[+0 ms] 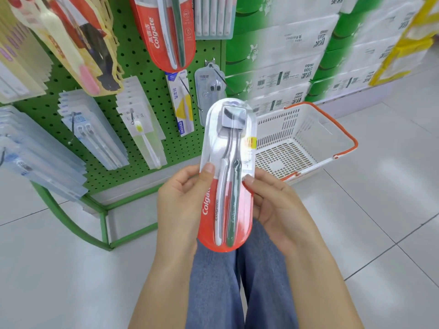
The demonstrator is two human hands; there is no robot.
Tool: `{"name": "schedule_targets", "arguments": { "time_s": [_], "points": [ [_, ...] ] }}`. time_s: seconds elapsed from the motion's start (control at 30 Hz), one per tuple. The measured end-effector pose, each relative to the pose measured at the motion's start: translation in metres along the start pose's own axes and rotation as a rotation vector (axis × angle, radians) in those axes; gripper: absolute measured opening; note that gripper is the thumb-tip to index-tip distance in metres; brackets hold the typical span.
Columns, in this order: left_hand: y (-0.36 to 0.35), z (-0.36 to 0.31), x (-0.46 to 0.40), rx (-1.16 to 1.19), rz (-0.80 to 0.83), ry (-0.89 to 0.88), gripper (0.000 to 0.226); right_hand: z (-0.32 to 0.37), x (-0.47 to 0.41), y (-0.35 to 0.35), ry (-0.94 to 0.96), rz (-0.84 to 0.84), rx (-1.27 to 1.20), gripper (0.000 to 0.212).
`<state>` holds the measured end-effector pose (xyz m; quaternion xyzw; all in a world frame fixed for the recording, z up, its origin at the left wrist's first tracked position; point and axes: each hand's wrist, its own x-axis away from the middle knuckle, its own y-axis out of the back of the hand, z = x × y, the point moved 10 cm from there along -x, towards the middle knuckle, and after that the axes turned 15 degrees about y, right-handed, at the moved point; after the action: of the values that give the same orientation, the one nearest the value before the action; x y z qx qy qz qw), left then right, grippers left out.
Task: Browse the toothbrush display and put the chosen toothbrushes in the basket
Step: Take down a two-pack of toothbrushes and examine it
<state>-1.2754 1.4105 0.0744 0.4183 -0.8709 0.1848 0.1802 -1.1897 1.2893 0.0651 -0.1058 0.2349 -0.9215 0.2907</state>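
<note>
- The floor (356, 269) is pale grey glossy tile with thin dark grout lines; the person's legs in blue denim trousers (237, 281) show at the bottom centre.
- At the left stands a green perforated-metal pegboard display rack (152, 67) on a curved green tube frame, hung with rows of clear blister toothbrush packs (95, 134), a yellow illustrated card pack (78, 43) and, higher up, a second red Colgate two-brush pack (166, 32).
- To the right of the rack, stacked green-and-white paper tissue bales (297, 55) rise along the back; yellow packaging sits at the far right edge.
- Open tile lies in front of the rack's foot and, more widely, to the right of the legs.
- The left hand (183, 200) grips the left edge of a long oval red-and-clear plastic Colgate pack holding one grey and one dark green toothbrush (228, 174), thumb pressed on the front, fingers curled behind.
- The pack is held upright in mid-air, above the knees, bristle end uppermost, between the rack and the basket.
- The right hand (275, 205) holds the pack's right edge, thumb tip on the front, fingers wrapped behind.
- A white slotted plastic shopping basket with orange handles (297, 143) sits on the floor just behind and right of the pack; nothing shows inside it.
</note>
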Motion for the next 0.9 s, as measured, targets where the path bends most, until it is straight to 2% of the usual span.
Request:
{"name": "schedule_targets", "arguments": {
  "time_s": [0.1, 0.2, 0.33, 0.5, 0.73, 0.9],
  "points": [
    [0.003, -0.007, 0.004, -0.147, -0.057, -0.165, 0.020, 0.002, -0.001, 0.008, 0.051, -0.079, 0.003, 0.019],
    [-0.006, -0.010, 0.012, -0.381, -0.074, -0.338, 0.016, 0.009, -0.002, 0.019, 0.142, -0.199, 0.016, 0.018],
    [-0.020, -0.002, 0.019, -0.557, -0.105, -0.422, 0.039, 0.015, 0.000, 0.022, 0.204, -0.257, 0.032, 0.020],
    [-0.019, -0.004, 0.023, -0.579, -0.196, -0.459, 0.038, 0.017, 0.003, 0.015, 0.219, -0.240, 0.000, 0.020],
    [-0.017, -0.007, 0.028, -0.530, -0.173, -0.478, 0.028, 0.019, 0.002, 0.013, 0.248, -0.218, 0.042, 0.019],
    [-0.019, -0.005, 0.025, -0.540, -0.144, -0.475, 0.028, 0.023, 0.003, 0.015, 0.278, -0.215, 0.070, 0.019]
  ]
}}
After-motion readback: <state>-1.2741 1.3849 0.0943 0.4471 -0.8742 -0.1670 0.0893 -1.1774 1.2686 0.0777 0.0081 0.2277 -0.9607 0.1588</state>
